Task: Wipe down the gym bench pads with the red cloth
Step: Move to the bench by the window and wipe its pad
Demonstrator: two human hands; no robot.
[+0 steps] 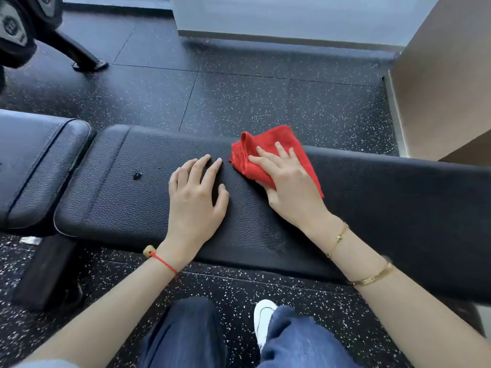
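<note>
Nearest the camera, the person's legs and one white shoe [263, 318] stand on the speckled rubber floor [239, 102], close against the near edge of the long bench pad [119, 187].

On that pad, the left hand [195, 193] lies flat with its fingers straight and spread, palm down, holding nothing. It rests about midway between the near and far edges and serves as a brace.

Just beside it, the right hand [285, 179] presses the red cloth [268, 152] against the pad with fingers extended over the fabric; the fingers do not curl round it. The two hands sit close together but apart. The cloth lies crumpled toward the far edge of the long pad, with one corner overhanging that edge.

A small puncture [136, 176] marks the pad surface to the left of the left hand. The seat pad [34, 160] adjoins the long pad's left end, separated by a narrow gap.

To do this step well:
- Keep the palm flat on the cloth so pressure spreads evenly.
- Flatten the bunched fold to widen the contact area.
- Work in overlapping passes from the far edge to the near edge.
- Relocate the bracing hand, since the area beneath it is probably not yet wiped.
- Expect the textured covering to hold residue; the seat pad likely remains to be done.

Farther off, a weight rack foot [90, 63] stands near the white wall base.
</note>
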